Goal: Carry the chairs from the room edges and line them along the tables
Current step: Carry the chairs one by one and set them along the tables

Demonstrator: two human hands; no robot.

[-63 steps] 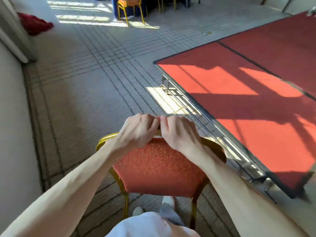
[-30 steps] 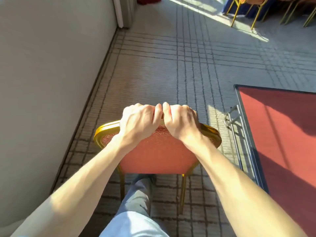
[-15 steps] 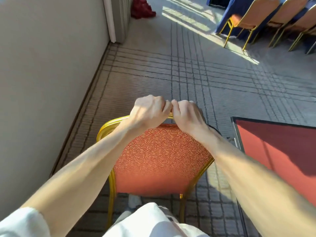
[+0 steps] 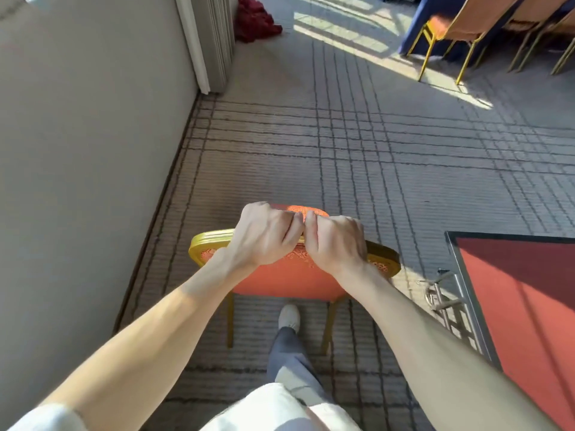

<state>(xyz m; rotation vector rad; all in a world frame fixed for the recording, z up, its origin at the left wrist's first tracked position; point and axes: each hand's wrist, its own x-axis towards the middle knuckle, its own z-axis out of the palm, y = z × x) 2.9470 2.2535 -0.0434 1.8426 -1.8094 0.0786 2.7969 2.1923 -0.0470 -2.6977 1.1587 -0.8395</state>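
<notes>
Together, left hand [image 4: 266, 234] and right hand [image 4: 337, 241] clasp the chair [image 4: 289, 279] top rail.

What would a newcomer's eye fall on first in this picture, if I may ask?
Dead centre, the left hand and right hand grip the top rail of an orange chair with a gold frame, knuckles side by side. At the right edge a red-topped table glows in the sunlight. At top right, more chairs stand along a blue-draped table.
</notes>
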